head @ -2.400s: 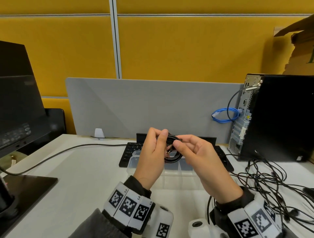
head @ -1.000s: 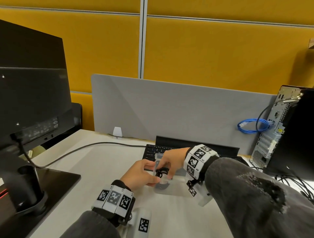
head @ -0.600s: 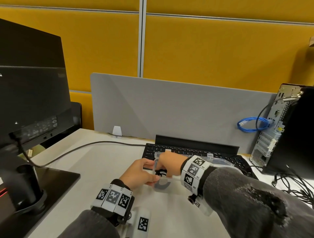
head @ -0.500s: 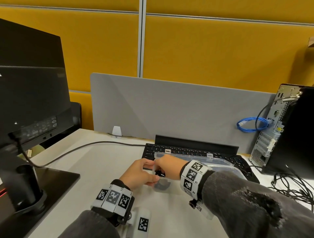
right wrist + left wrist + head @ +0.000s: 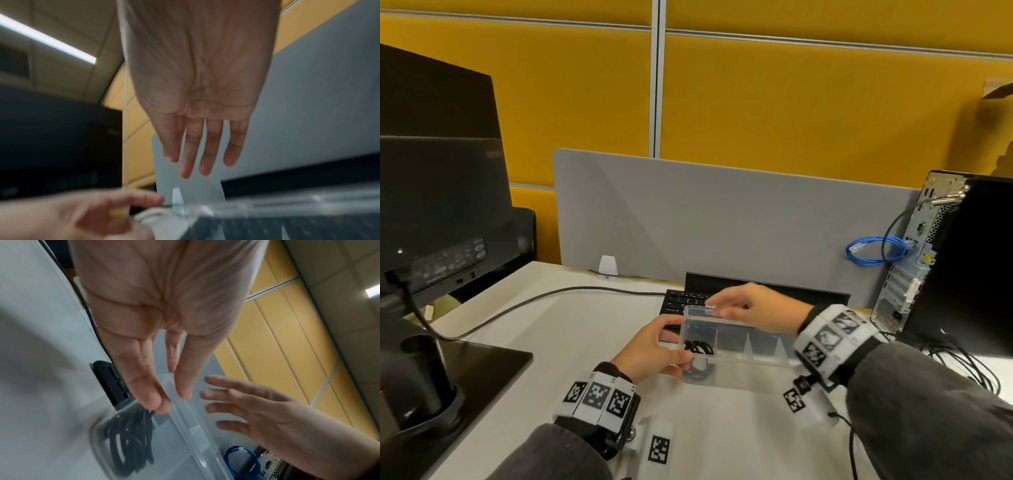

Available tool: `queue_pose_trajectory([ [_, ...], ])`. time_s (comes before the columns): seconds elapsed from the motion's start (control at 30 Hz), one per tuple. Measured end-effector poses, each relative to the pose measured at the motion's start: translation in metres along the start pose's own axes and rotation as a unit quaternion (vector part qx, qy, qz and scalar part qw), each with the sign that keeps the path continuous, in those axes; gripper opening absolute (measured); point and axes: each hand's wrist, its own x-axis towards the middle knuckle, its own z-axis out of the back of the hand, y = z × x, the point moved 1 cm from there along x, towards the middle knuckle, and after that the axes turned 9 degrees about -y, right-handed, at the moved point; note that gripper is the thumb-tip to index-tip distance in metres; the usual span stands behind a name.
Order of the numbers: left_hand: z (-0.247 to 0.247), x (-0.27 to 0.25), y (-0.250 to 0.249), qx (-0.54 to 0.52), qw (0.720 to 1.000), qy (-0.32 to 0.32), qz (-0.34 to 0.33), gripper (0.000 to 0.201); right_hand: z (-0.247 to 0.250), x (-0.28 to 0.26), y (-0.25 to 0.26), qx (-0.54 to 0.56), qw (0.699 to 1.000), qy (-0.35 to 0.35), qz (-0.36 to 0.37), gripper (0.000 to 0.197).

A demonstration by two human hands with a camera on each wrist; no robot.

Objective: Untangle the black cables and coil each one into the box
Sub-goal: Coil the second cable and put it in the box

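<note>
A clear plastic box (image 5: 756, 359) with dividers lies on the white desk in front of the keyboard. A coiled black cable (image 5: 698, 346) sits in its leftmost compartment, and the left wrist view shows the coil (image 5: 127, 443) through the wall. My left hand (image 5: 674, 341) holds the box's left end between thumb and fingers. My right hand (image 5: 722, 306) hovers above the box's far rim with straight fingers and holds nothing. The right wrist view confirms the right hand (image 5: 201, 165) is empty. A tangle of black cables (image 5: 969, 363) lies at the right, behind my right forearm.
A black keyboard (image 5: 681, 301) lies just behind the box, below a grey divider (image 5: 722, 222). A monitor (image 5: 431, 205) and its stand base (image 5: 465, 370) fill the left side. A PC tower (image 5: 976, 260) with a blue cable (image 5: 873, 250) stands at the right.
The coil went from both hands into the box's left compartment. My right hand has let go of it and lifted up and to the right. The left hand stays at the box's end.
</note>
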Motion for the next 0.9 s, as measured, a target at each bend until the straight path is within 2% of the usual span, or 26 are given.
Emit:
queue_pose_trajectory([
  [0.07,0.0,-0.001,-0.002,0.037,0.999,0.006,-0.011,0.04,0.025,-0.025,0.0,0.045,0.999,0.0,-0.026,0.034],
  [0.17,-0.001,-0.003,-0.004,0.097,0.995,-0.008,-0.033,0.012,0.055,-0.07,-0.007,-0.004,0.996,0.054,-0.076,0.029],
  [0.23,-0.001,-0.003,-0.005,0.134,0.99,-0.032,-0.043,0.003,0.068,-0.098,-0.018,-0.033,0.991,0.072,-0.108,0.025],
  [0.3,-0.003,-0.003,-0.008,0.176,0.982,-0.046,-0.042,0.004,0.071,-0.123,-0.033,-0.058,0.981,0.093,-0.157,0.026],
  [0.37,-0.006,-0.004,-0.013,0.236,0.969,-0.054,-0.048,0.008,0.064,-0.145,-0.048,-0.089,0.958,0.166,-0.216,0.03],
  [0.43,-0.013,-0.007,-0.021,0.33,0.939,-0.065,-0.067,0.015,0.05,-0.165,-0.056,-0.105,0.931,0.248,-0.247,0.038],
  [0.5,-0.023,-0.011,-0.028,0.411,0.904,-0.077,-0.085,0.025,0.035,-0.181,-0.058,-0.111,0.918,0.288,-0.249,0.051],
  [0.57,-0.035,-0.017,-0.036,0.439,0.89,-0.077,-0.097,0.033,0.025,-0.19,-0.057,-0.139,0.92,0.28,-0.237,0.06],
  [0.63,-0.05,-0.026,-0.045,0.437,0.891,-0.052,-0.114,0.034,0.015,-0.194,-0.057,-0.158,0.922,0.274,-0.223,0.062],
  [0.67,-0.058,-0.031,-0.049,0.436,0.891,-0.034,-0.127,0.033,0.01,-0.194,-0.058,-0.165,0.924,0.274,-0.21,0.056],
  [0.73,-0.077,-0.043,-0.06,0.44,0.884,0.002,-0.158,0.033,0.002,-0.193,-0.057,-0.218,0.931,0.249,-0.157,0.03],
  [0.8,-0.097,-0.055,-0.068,0.436,0.876,0.048,-0.202,0.035,0.006,-0.192,-0.057,-0.24,0.941,0.2,-0.133,0.02],
  [0.9,-0.129,-0.071,-0.077,0.372,0.876,0.111,-0.286,0.052,0.033,-0.194,-0.052,-0.134,0.975,0.103,-0.144,0.017],
])
